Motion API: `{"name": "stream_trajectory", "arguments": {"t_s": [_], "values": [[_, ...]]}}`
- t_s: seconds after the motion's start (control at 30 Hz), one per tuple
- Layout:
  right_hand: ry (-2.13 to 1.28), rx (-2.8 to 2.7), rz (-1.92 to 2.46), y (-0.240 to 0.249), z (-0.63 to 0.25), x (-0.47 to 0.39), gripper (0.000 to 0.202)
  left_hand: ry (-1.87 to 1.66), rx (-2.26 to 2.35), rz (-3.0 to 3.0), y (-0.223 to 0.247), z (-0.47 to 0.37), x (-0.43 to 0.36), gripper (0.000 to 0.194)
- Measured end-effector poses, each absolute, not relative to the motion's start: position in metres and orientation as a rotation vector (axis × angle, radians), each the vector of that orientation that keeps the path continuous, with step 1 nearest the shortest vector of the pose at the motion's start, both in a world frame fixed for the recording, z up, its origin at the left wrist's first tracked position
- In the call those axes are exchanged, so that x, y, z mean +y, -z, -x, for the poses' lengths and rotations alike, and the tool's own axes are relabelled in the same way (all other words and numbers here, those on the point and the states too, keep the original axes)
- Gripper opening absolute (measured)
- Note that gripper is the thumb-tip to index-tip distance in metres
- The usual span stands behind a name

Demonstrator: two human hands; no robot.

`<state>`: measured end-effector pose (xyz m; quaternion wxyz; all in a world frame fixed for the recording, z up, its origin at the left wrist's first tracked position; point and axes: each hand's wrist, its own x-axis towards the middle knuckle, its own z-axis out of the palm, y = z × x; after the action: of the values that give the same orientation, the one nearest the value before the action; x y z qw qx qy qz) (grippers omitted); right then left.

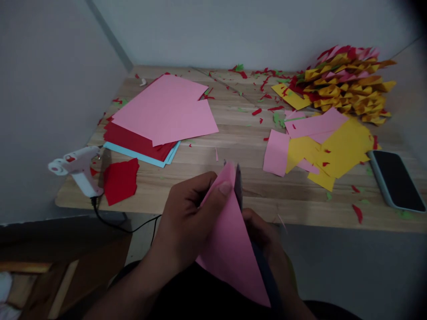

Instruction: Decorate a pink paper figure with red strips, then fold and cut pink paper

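My left hand pinches a folded sheet of pink paper near its narrow upper end, thumb on top. The paper tapers to a point upward and widens down toward my lap. Close along its right edge stand the dark blades of a pair of scissors. My right hand is closed around the scissors' handles, mostly hidden behind the paper. A thin pink strip hangs just right of that hand, near the table's front edge.
Pink sheets lie over red and blue ones on the table. A glue gun with a cord stands left, beside red paper. Pink and yellow pieces, a phone and a folded-paper piece are right, amid scraps.
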<state>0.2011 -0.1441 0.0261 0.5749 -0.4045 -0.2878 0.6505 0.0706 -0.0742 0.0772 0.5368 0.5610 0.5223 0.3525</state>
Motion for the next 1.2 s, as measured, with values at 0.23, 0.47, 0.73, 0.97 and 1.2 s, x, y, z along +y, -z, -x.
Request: {"name": "stream_trajectory", "arguments": {"t_s": [0.23, 0.47, 0.73, 0.97, 1.2], "values": [[-1.505, -0.689, 1.065, -0.036, -0.202, -0.141, 0.019, -0.820, 1.182, -1.266, -0.079, -0.072, -0.073, 0.041], [-1.451, -0.773, 1.089, -0.032, -0.203, -0.145, 0.020, -0.806, 1.129, -1.197, -0.076, -0.071, -0.073, 0.039], [-1.440, -0.722, 1.080, -0.025, -0.202, -0.145, 0.019, -0.799, 1.109, -1.107, -0.073, -0.072, -0.070, 0.035], [-1.488, -0.657, 1.022, -0.027, -0.201, -0.140, 0.016, -0.823, 1.110, -1.131, -0.069, -0.074, -0.068, 0.039], [-1.474, -0.679, 1.015, -0.026, -0.203, -0.141, 0.020, -0.780, 1.116, -1.086, -0.069, -0.071, -0.067, 0.038]]}}
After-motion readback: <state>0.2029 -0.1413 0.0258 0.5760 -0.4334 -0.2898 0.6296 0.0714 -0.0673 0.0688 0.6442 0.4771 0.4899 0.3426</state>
